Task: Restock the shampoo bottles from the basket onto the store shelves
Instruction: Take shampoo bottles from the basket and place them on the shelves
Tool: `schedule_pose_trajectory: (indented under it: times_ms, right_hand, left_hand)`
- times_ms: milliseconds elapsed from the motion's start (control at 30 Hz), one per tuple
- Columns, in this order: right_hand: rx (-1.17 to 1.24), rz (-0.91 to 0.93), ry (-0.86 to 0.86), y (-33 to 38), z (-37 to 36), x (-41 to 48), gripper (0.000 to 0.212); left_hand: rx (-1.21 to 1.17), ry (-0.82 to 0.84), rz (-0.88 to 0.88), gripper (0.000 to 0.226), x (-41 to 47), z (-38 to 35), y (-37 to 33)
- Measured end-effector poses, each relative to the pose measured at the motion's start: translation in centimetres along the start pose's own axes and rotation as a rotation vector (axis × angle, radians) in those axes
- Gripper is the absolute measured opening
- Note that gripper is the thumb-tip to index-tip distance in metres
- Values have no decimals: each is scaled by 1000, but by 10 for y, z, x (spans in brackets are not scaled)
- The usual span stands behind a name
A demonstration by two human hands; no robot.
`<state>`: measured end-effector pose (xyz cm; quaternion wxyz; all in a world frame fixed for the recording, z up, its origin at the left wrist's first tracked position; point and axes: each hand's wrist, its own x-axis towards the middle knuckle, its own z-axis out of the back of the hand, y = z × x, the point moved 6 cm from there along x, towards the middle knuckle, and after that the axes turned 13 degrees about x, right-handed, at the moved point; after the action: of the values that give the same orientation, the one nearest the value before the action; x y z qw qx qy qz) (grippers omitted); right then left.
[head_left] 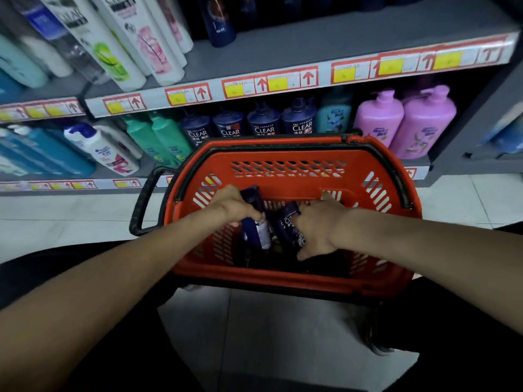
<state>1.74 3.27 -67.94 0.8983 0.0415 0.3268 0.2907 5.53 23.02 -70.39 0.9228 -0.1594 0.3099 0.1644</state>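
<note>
Forearms came in low from both sides, over the floor tiles (254, 321) and into the red basket (283, 275). Left hand (232, 206) was wrapped around a dark blue bottle (254, 222), fingers closed on its upper half, bottle tilted with its top toward the far wall. Right hand (317, 230) was closed on a second dark bottle (288, 222) just beside the first; label partly readable, looked like the CLEAR line. Both bottles were inside the basket, not yet clear of the rim. Anything deeper in the basket was too dark to tell.

Step in hand: pickup, one bottle per hand.

Behind the basket, the lower shelf (127, 183) held a row of matching dark blue CLEAR bottles (266, 123), with green bottles (158, 137) on their left and pink jugs (404, 120) on their right. Upper shelf (283, 46) had open grey space right of the white bottles (135, 38).

Next move, my read: lift both clear of the rim, then stand them label-out with the matching row. Basket sat right in front of that row, so reach over it.
</note>
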Motion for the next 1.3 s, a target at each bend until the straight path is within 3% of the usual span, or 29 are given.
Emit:
schedule_pose_trajectory:
  times_ms: [233,533,700,833,1000,1300]
  right_hand:
    - [146,-5,-247,25,38,-4,78]
    - [238,-151,-475,2,44,-8,90]
    - [271,-100,-589,-4,54,-7,78]
    - [714,-92,-550,-11,54,-3,79]
    - [1275,-111,-471,-12,50,0,64]
    - [2013,38,-350,4,59,-7,48]
  left_hand:
    - [-392,-50,-218,51,-61,63,-12]
    - [-751,7,-156,41,-75,47,-30]
    - [-768,-2,-164,48,-71,56,-26]
    - [-770,-7,-204,63,-67,61,-26]
    - [-956,70,-203,78,-55,61,-25]
    - [-975,-56,-288,54,-57,76,-29]
